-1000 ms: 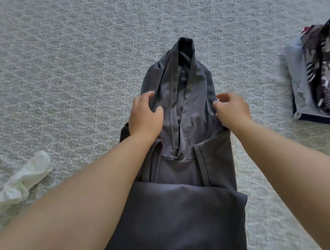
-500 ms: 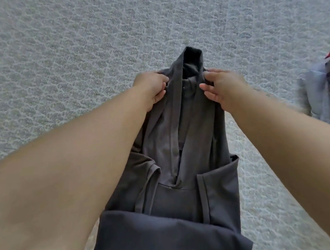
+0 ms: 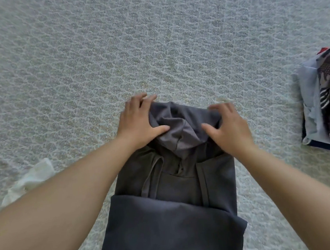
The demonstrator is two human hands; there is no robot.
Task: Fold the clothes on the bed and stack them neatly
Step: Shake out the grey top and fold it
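Note:
A dark grey hoodie [image 3: 174, 219] lies on the bed in front of me, its bottom part folded up toward the chest. The hood [image 3: 183, 135] is turned down over the chest, its tip pointing at me. My left hand [image 3: 140, 123] rests on the left end of that fold, fingers stretched over the far edge and thumb spread on the cloth. On the right end my right hand [image 3: 228, 127] presses down, its fingers blurred and slightly bent, the thumb out on the fabric.
A stack of folded clothes [image 3: 325, 102], camouflage print on top of pale blue, sits at the right edge. A crumpled white cloth [image 3: 31, 180] lies to the left, partly behind my left forearm. The patterned grey bedspread [image 3: 153, 46] stretches away beyond the hoodie.
The hood stood stretched out away from me with both hands pinching its sides. It now lies folded down over the chest, and both hands have come back to the fold.

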